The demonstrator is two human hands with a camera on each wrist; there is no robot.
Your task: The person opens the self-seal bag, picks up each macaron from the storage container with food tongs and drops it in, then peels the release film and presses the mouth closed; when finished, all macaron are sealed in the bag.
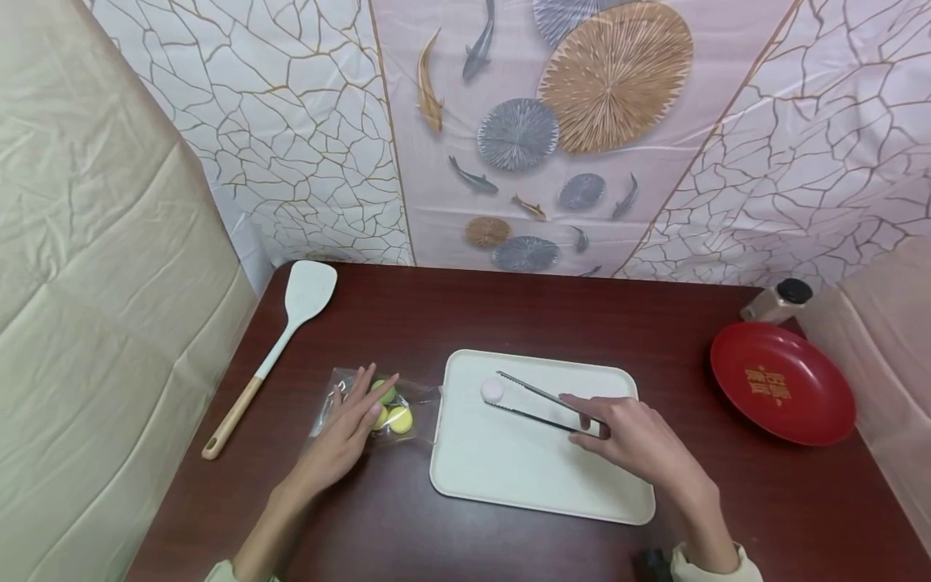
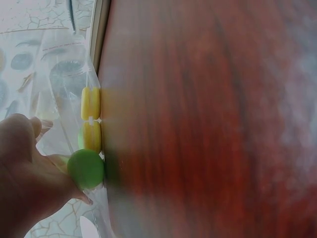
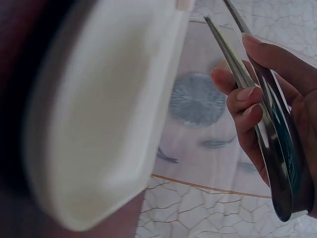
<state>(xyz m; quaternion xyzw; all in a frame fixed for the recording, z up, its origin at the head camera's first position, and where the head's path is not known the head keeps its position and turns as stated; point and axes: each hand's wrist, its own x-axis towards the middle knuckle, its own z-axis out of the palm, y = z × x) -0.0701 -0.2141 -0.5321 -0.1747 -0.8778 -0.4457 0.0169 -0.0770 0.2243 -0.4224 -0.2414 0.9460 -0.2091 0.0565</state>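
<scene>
We see the left hand [image 1: 338,440] laid with fingers spread over a clear bag [image 1: 420,396], probably to keep it from sliding. Inside, we count two yellow cookies [image 1: 399,419] and a green cookie [image 2: 85,168]; a further sliver of green shows behind the yellow. The bag's right end meets the rim of the white tray [image 1: 494,461]. The right hand [image 1: 636,432] grips metal tongs [image 3: 267,136], their arms parted, plausibly to suit the round shape between the tips: a pink cookie [image 1: 492,391], over the tray's upper left. Whether both tips press it, we cannot tell. At right, the red plate [image 1: 807,388] bears gold lettering; beside it stands a black-lidded jar [image 1: 774,304].
</scene>
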